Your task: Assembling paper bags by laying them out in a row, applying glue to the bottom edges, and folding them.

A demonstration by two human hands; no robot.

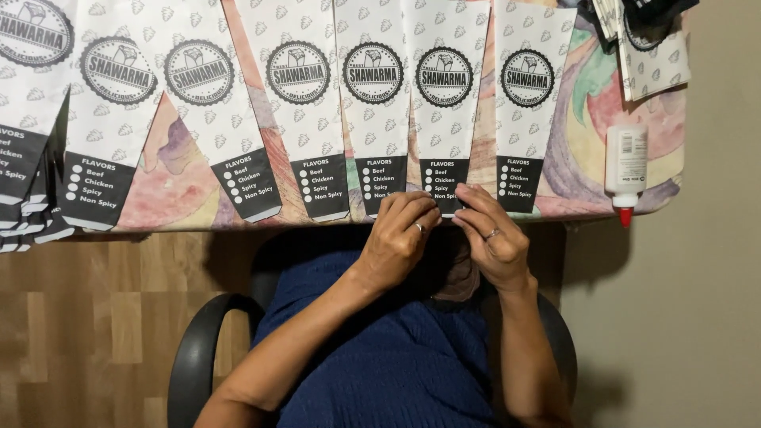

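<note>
I see the paper sleeve (444, 111) hanging a little over the near edge of the table (579, 178), with other sleeves close on both its sides, so little room there. Below this edge the space is open. My left hand (399, 238) and right hand (493, 238) meet at the sleeve's black bottom end, fingers (412, 208) pressed together, pinching it. A glue bottle (626, 168) lies well apart from the sleeve, to the right.

both hands (399, 235) (490, 238) raised together, fingers curled, grip pinched.
</note>
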